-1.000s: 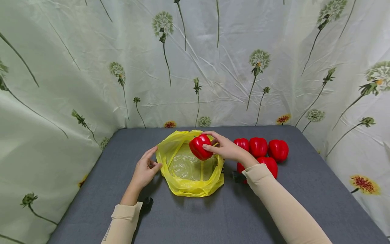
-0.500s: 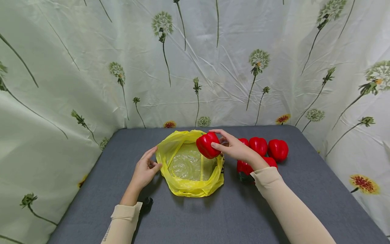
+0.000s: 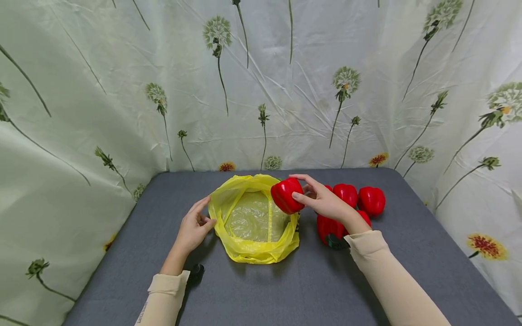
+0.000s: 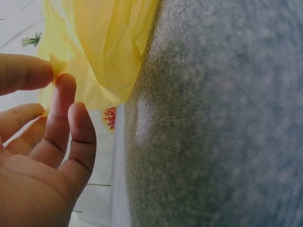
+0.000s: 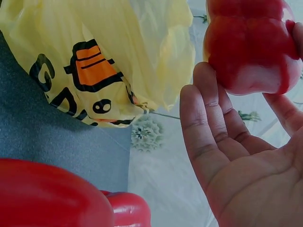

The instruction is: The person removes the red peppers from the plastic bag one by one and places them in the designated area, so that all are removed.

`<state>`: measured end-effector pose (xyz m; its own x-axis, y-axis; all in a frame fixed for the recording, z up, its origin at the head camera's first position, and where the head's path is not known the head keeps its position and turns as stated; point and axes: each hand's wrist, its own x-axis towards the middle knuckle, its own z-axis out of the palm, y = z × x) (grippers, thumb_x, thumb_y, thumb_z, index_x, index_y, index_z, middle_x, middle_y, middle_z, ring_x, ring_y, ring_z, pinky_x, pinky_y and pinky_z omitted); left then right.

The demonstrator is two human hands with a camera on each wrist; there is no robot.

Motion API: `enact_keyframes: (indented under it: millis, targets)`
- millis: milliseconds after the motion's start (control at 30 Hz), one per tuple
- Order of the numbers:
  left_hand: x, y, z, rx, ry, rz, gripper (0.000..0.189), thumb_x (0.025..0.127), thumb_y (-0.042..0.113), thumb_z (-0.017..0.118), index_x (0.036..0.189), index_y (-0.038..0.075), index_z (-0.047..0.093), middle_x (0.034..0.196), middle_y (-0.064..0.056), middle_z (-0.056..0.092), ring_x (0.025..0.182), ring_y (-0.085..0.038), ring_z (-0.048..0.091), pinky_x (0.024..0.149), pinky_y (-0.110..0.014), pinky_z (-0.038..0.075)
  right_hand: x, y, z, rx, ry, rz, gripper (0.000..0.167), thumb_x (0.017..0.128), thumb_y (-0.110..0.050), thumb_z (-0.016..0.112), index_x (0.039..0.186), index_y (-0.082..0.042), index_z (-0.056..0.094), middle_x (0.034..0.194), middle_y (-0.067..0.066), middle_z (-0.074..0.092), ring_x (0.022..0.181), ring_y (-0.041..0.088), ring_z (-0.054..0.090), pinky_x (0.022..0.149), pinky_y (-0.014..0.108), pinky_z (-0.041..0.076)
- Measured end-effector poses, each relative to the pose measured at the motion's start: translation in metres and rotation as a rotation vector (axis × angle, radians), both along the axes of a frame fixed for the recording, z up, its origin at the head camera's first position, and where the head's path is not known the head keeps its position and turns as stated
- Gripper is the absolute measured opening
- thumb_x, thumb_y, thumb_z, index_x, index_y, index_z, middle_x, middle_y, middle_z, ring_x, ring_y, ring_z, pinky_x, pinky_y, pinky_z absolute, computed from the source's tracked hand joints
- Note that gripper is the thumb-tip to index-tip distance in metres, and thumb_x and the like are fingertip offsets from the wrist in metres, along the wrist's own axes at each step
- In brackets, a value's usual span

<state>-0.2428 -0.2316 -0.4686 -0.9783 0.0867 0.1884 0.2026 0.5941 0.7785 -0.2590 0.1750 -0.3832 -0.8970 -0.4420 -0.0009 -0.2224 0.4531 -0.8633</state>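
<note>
A yellow plastic bag [image 3: 257, 254] stands wide-mouthed on the table, its inside showing bare yellow film. My left hand [image 3: 194, 228] pinches its left rim; the left wrist view shows the thin film [image 4: 104, 42] caught between the fingertips. Above the bag's right rim, my right hand [image 3: 326, 201] grips a shiny red bell pepper [image 3: 287, 195] between thumb and fingers. Black lettering and an orange print mark the bag's side [image 5: 94, 66] in the right wrist view. Just right of the bag sit several more red bell peppers [image 3: 345, 195], partly hidden by my right wrist.
A dark grey cloth [image 3: 253, 299] covers the table. White curtains with a dandelion print [image 3: 302, 90] rise behind it and at both sides. A black wrist camera [image 3: 196, 273] shows beside my left sleeve, another dark one [image 3: 337, 242] by the right.
My right hand has drawn the pepper rightward, from over the bag's mouth to above its right rim. The left hand has stayed in place on the bag.
</note>
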Motion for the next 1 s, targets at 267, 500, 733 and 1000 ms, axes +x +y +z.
enact_keyframes:
  millis: [267,500,733,1000]
  targets:
    - [0.000,0.000,-0.001,0.005,0.009,-0.005,0.078,0.094,0.002,0.076,0.165,0.008,0.043,0.165,-0.016,0.047,0.079,-0.003,0.060,0.069,-0.022,0.049,0.011,0.012,0.000,-0.026,0.004,-0.040,0.064,0.106,-0.035,0.067,0.164,-0.029,0.038,0.136,0.020,0.063,0.119,0.033,0.063,0.086,0.040,0.059]
    - [0.001,0.000,0.000,0.013,0.004,-0.001,0.078,0.095,0.002,0.076,0.165,0.008,0.043,0.164,-0.016,0.048,0.079,-0.004,0.060,0.069,-0.022,0.049,0.019,0.025,-0.002,-0.027,-0.009,-0.080,0.066,0.106,-0.036,0.067,0.165,-0.029,0.038,0.143,0.021,0.058,0.130,0.037,0.060,0.095,0.051,0.061]
    - [0.001,-0.001,0.000,0.005,0.004,0.003,0.077,0.096,0.002,0.076,0.165,0.009,0.043,0.164,-0.015,0.048,0.079,-0.005,0.059,0.068,-0.022,0.049,0.030,0.042,-0.003,0.004,0.034,-0.115,0.064,0.108,-0.038,0.064,0.165,-0.028,0.037,0.141,0.017,0.061,0.130,0.034,0.059,0.098,0.043,0.057]
    - [0.000,-0.001,-0.001,0.003,0.007,0.000,0.077,0.096,0.002,0.076,0.165,0.009,0.042,0.164,-0.016,0.048,0.078,-0.003,0.060,0.070,-0.022,0.050,0.044,0.064,-0.007,-0.002,0.044,-0.169,0.065,0.109,-0.034,0.063,0.167,-0.024,0.035,0.144,0.018,0.058,0.133,0.037,0.055,0.095,0.038,0.058]
